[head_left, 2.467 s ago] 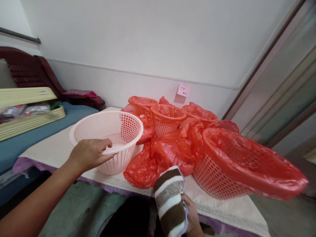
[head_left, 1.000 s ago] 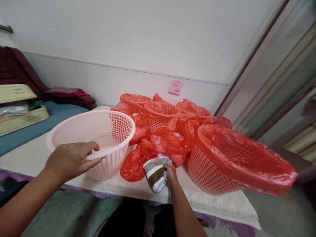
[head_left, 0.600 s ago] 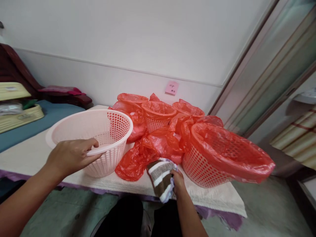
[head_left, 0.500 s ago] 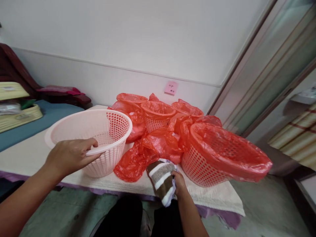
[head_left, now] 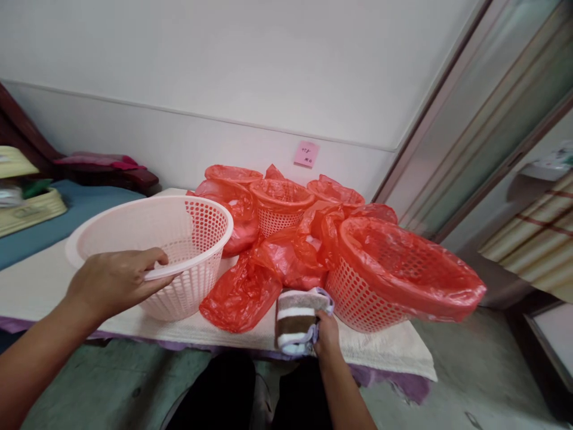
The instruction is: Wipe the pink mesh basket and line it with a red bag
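Note:
My left hand (head_left: 114,282) grips the near rim of a pale pink perforated basket (head_left: 179,233) standing on the table. My right hand (head_left: 327,334) is closed on a folded brown-and-white striped cloth (head_left: 295,319) at the table's front edge. The cloth lies between a loose red plastic bag (head_left: 239,292) and a large pink basket lined with a red bag (head_left: 394,275).
Several smaller red-lined baskets (head_left: 280,206) stand behind, near the wall. A pink note (head_left: 306,154) sticks to the wall. The table has a cream cover (head_left: 389,349). A blue surface with a yellow case (head_left: 31,206) lies left; a sliding door frame (head_left: 452,113) is at right.
My right hand brought the striped cloth up from below the table edge onto it, then shifted it slightly right. My left hand kept hold of the basket rim. The view panned right.

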